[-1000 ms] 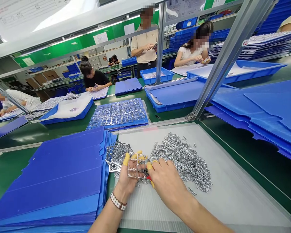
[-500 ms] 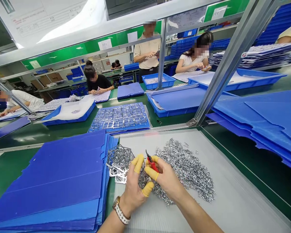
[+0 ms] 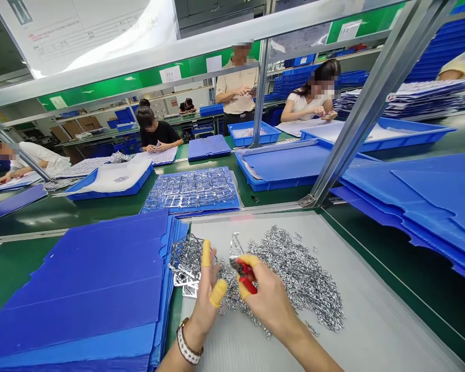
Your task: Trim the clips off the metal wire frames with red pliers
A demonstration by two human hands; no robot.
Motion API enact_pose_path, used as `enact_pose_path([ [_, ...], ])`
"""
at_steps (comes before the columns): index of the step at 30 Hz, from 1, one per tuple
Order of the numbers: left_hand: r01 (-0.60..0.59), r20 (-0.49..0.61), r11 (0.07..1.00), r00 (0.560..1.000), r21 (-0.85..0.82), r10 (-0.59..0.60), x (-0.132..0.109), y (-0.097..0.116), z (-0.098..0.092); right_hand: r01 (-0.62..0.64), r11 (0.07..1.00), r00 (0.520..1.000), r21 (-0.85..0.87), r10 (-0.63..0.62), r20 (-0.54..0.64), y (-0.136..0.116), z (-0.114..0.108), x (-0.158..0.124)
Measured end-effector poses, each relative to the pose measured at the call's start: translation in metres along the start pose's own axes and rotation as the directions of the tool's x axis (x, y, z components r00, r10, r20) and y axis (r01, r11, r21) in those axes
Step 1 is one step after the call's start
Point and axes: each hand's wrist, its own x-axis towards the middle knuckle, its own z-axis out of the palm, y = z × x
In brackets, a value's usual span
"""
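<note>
My right hand (image 3: 269, 297), fingers wrapped round, holds small red-handled cutting pliers (image 3: 248, 276) over the mat. Just beyond the pliers' jaws a shiny silver frame piece (image 3: 235, 244) shows; whether it touches them I cannot tell. My left hand (image 3: 208, 297) is open, thumb and fingers apart, with nothing in it. Yellow finger cots cover several fingertips. Behind the left hand lies a tangle of silver and dark wire-like frames (image 3: 189, 256). A broad heap of small shiny metal pieces (image 3: 302, 274) spreads on the translucent mat (image 3: 372, 320) to the right.
Stacked blue plastic sheets (image 3: 101, 279) lie on the left, more blue sheets (image 3: 418, 191) on the right. Ahead are a blue sheet with rows of silver frames (image 3: 189, 188), a blue tray (image 3: 279, 175) and a slanted metal post (image 3: 356, 124). Several people work across the bench.
My left hand has opened and drawn away from my right hand. The pliers have turned in my right hand, and a silver frame piece now shows beyond them.
</note>
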Motion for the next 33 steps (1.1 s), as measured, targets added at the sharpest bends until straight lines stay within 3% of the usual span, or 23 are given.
enact_pose_path([
  [2,0.158,-0.009,0.934,0.986,-0.319,-0.169,0.002,-0.004,0.0,0.148,0.988,0.988,-0.04,-0.146,0.044,-0.003,0.013,-0.007],
  [5,0.306,0.021,0.732,0.929,-0.609,-0.37,0.005,-0.008,0.001,0.246,0.967,0.964,-0.071,-0.237,0.121,-0.01,0.034,-0.017],
  [8,0.318,0.025,0.584,0.89,-0.747,-0.454,0.01,-0.005,0.002,0.256,0.957,0.956,-0.136,-0.23,0.181,-0.018,0.042,-0.022],
  [11,0.305,0.02,0.512,0.872,-0.803,-0.489,0.014,0.003,0.001,0.281,0.936,0.948,-0.211,-0.237,0.211,-0.019,0.033,-0.02],
  [18,0.295,-0.001,0.525,0.871,-0.798,-0.49,0.016,0.007,0.004,0.279,0.786,0.957,-0.552,-0.179,0.229,-0.005,0.01,-0.003],
  [33,0.297,-0.049,0.634,0.882,-0.714,-0.469,0.013,0.001,0.006,0.263,0.755,0.93,-0.6,-0.032,0.366,-0.019,0.008,0.009],
])
